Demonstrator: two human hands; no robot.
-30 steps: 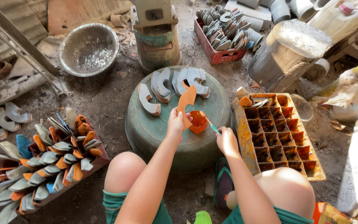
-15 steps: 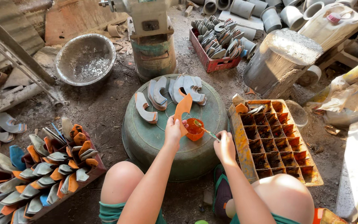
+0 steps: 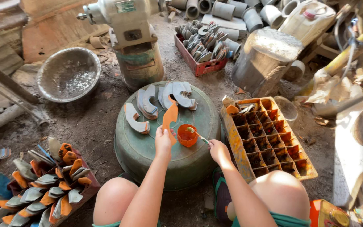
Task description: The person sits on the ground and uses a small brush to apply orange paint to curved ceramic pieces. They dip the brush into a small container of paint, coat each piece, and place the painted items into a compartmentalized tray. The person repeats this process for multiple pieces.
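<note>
Gripping a curved orange-painted piece (image 3: 169, 117) upright by its lower end, the left hand (image 3: 163, 141) holds it over an upturned green tub (image 3: 148, 155) that serves as a work surface. The right hand (image 3: 218, 151) is closed around a thin brush (image 3: 198, 135) whose tip dips into a small orange cup (image 3: 187, 135) of paint standing on the tub just beside the held piece. The piece in hand already looks orange all over the side that shows; its back is hidden, so how much of it is still bare cannot be told. Several grey curved pieces (image 3: 160, 98) lie on the far part of the tub, unpainted, which suggests a fair share of the painting remains. At lower left a crate (image 3: 43, 189) holds many similar pieces stood on end, a number of them with orange ends and others plain grey. To the right of the tub sits an orange-stained crate with square cells (image 3: 269, 138), mostly empty. Farther off stand a grey machine (image 3: 127, 25), a metal bowl (image 3: 69, 73) and a red crate (image 3: 202, 44) of more grey pieces.
</note>
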